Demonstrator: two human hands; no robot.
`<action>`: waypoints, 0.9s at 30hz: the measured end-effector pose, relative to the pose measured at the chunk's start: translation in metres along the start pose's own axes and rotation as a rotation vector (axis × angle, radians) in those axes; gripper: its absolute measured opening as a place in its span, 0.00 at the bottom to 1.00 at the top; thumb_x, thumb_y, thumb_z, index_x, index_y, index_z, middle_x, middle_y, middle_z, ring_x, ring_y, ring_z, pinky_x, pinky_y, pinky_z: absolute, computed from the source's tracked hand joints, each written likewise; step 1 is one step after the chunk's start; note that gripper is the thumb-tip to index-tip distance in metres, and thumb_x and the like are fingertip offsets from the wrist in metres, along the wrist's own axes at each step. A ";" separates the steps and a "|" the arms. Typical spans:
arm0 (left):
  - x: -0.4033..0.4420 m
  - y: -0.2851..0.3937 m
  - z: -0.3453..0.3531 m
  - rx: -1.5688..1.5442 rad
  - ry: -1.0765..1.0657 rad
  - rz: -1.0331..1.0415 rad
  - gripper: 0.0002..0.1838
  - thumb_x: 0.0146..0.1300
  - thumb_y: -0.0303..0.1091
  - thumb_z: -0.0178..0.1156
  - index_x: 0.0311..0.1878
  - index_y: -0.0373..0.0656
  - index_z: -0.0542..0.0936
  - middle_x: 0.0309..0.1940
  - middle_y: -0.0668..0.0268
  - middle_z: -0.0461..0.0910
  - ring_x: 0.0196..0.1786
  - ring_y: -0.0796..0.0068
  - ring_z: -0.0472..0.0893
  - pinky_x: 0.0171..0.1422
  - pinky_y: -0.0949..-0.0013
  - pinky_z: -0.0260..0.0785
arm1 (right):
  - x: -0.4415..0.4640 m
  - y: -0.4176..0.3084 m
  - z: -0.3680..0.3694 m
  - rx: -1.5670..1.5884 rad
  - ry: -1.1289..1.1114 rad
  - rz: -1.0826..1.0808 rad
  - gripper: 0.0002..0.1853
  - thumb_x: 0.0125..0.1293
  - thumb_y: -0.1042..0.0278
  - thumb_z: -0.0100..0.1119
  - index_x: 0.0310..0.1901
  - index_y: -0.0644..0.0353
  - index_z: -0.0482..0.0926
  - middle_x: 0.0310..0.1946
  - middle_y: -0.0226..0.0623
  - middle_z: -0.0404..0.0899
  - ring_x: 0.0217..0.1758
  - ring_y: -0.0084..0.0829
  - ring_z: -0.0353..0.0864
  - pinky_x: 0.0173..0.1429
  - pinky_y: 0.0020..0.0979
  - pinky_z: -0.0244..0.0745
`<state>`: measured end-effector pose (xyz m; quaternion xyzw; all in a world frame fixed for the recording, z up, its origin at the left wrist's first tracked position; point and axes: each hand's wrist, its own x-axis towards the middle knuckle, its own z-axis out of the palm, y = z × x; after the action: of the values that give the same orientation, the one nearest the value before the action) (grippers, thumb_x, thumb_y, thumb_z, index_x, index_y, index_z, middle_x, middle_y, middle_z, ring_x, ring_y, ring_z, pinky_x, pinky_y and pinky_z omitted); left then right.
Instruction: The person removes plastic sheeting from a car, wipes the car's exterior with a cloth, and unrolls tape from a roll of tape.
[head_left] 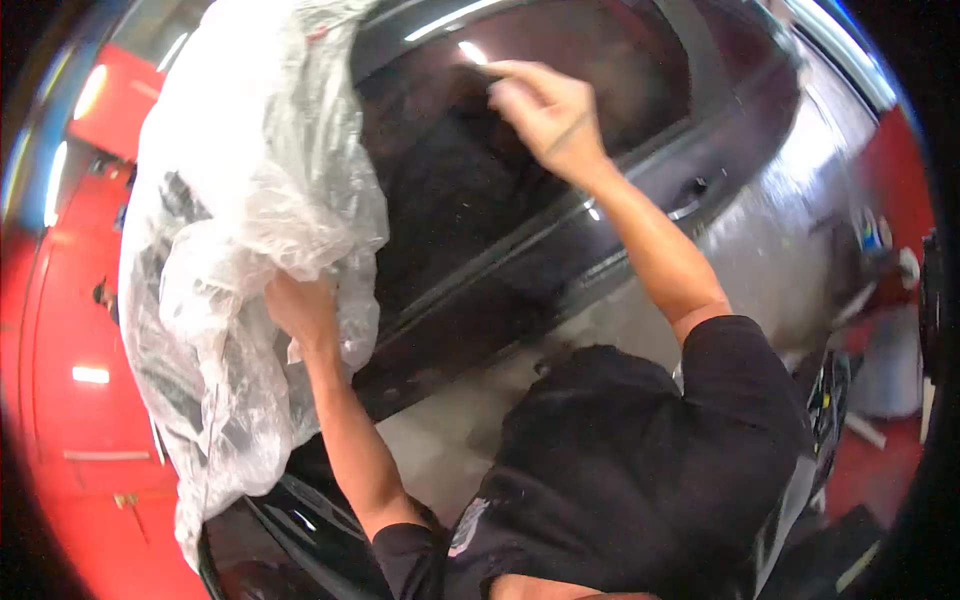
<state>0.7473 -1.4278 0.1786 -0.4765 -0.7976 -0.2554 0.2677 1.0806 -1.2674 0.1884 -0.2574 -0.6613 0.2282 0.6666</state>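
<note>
Clear plastic sheeting (300,220) hangs in loose, bunched folds over the left part of a dark car (470,285). My left hand (303,308) is closed on a gathered part of it, with the fingertips hidden among the folds. My right hand (548,115) is raised over the car's dark side window (620,70), to the right of the sheeting and apart from it. Its fingers are curled in and slightly blurred, and whatever they may hold cannot be made out.
Red cabinets or panels (85,300) stand along the left side. Below the sheeting is a glossy black surface (290,540). Grey floor (800,220) shows beyond the car's door handle (690,190). Assorted items, including a pale container (888,365), stand at the right.
</note>
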 end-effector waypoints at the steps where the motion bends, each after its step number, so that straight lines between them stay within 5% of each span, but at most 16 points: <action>1: 0.007 0.000 -0.008 0.019 -0.012 0.041 0.24 0.53 0.34 0.73 0.52 0.32 0.83 0.47 0.44 0.84 0.53 0.40 0.82 0.59 0.47 0.73 | -0.012 0.037 -0.037 0.015 0.154 0.183 0.13 0.69 0.69 0.59 0.51 0.61 0.87 0.34 0.37 0.88 0.32 0.25 0.85 0.38 0.30 0.80; 4: 0.024 -0.038 -0.013 -0.381 -0.008 0.074 0.25 0.59 0.30 0.69 0.59 0.30 0.79 0.51 0.44 0.84 0.57 0.44 0.81 0.63 0.54 0.72 | -0.069 0.123 -0.144 -0.018 0.604 0.674 0.15 0.66 0.75 0.57 0.53 0.67 0.84 0.33 0.37 0.86 0.29 0.24 0.82 0.33 0.26 0.79; 6: 0.012 -0.040 -0.049 -0.422 0.035 -0.015 0.24 0.63 0.28 0.65 0.63 0.32 0.78 0.57 0.44 0.81 0.59 0.47 0.81 0.65 0.56 0.71 | -0.134 0.202 -0.230 -0.098 0.768 0.788 0.20 0.64 0.75 0.56 0.58 0.65 0.78 0.31 0.36 0.82 0.26 0.27 0.80 0.28 0.28 0.74; 8: -0.009 -0.028 -0.074 -0.386 0.217 -0.093 0.22 0.66 0.28 0.62 0.64 0.35 0.79 0.63 0.45 0.78 0.60 0.48 0.80 0.66 0.55 0.71 | -0.191 0.232 -0.296 -0.216 0.693 1.004 0.26 0.65 0.66 0.63 0.63 0.63 0.70 0.31 0.39 0.78 0.27 0.32 0.80 0.29 0.34 0.77; 11: -0.039 0.009 -0.110 -0.187 0.487 0.281 0.22 0.67 0.26 0.63 0.64 0.36 0.79 0.68 0.46 0.73 0.61 0.50 0.79 0.68 0.52 0.72 | -0.208 0.210 -0.297 -0.097 0.657 1.259 0.31 0.64 0.54 0.68 0.62 0.63 0.68 0.31 0.39 0.75 0.29 0.35 0.80 0.30 0.39 0.78; 12: -0.045 0.033 -0.114 -0.267 0.430 0.358 0.23 0.65 0.25 0.64 0.64 0.37 0.79 0.68 0.46 0.73 0.61 0.51 0.79 0.65 0.52 0.74 | -0.205 0.205 -0.292 0.007 0.599 1.297 0.33 0.62 0.47 0.70 0.60 0.62 0.71 0.34 0.42 0.76 0.32 0.38 0.80 0.31 0.42 0.77; 14: -0.035 0.091 -0.126 -0.288 0.346 0.578 0.24 0.62 0.21 0.65 0.64 0.41 0.80 0.68 0.46 0.73 0.61 0.54 0.80 0.58 0.53 0.79 | -0.221 0.280 -0.306 0.012 0.587 1.256 0.31 0.63 0.49 0.70 0.57 0.67 0.75 0.38 0.42 0.80 0.32 0.36 0.80 0.30 0.41 0.76; 15: -0.024 0.117 -0.129 -0.297 0.270 0.634 0.25 0.63 0.22 0.64 0.64 0.48 0.80 0.69 0.44 0.69 0.55 0.54 0.82 0.53 0.54 0.79 | -0.209 0.256 -0.292 -0.007 0.529 1.236 0.32 0.62 0.50 0.71 0.56 0.70 0.75 0.39 0.40 0.82 0.34 0.35 0.81 0.32 0.42 0.76; 18: 0.026 0.173 -0.111 -0.195 0.042 0.588 0.30 0.64 0.24 0.61 0.67 0.68 0.79 0.74 0.41 0.60 0.39 0.52 0.86 0.39 0.57 0.80 | -0.225 0.307 -0.300 0.031 0.602 1.196 0.27 0.63 0.56 0.69 0.56 0.69 0.77 0.43 0.42 0.83 0.36 0.38 0.83 0.34 0.47 0.76; 20: 0.068 0.179 -0.083 -0.096 -0.021 0.570 0.35 0.62 0.26 0.65 0.72 0.68 0.73 0.73 0.43 0.63 0.40 0.47 0.86 0.42 0.53 0.80 | -0.231 0.329 -0.301 0.127 0.622 1.161 0.19 0.63 0.57 0.66 0.46 0.67 0.79 0.34 0.39 0.79 0.30 0.35 0.78 0.25 0.44 0.68; 23: 0.103 0.183 -0.054 0.055 -0.036 0.477 0.34 0.62 0.27 0.66 0.72 0.62 0.73 0.69 0.43 0.66 0.44 0.46 0.86 0.46 0.53 0.81 | -0.213 0.281 -0.290 0.006 0.580 1.309 0.16 0.64 0.59 0.65 0.43 0.65 0.79 0.31 0.37 0.77 0.30 0.33 0.78 0.25 0.40 0.69; 27: 0.112 0.164 -0.055 0.027 0.072 0.503 0.30 0.62 0.31 0.68 0.69 0.50 0.75 0.67 0.46 0.70 0.48 0.46 0.85 0.50 0.53 0.80 | -0.267 0.303 -0.314 -0.128 0.659 1.097 0.23 0.62 0.60 0.67 0.48 0.75 0.80 0.38 0.42 0.82 0.38 0.35 0.82 0.45 0.38 0.77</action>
<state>0.8600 -1.3263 0.3182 -0.6469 -0.6473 -0.1868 0.3572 1.3993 -1.2209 -0.2088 -0.6540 -0.2065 0.4051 0.6046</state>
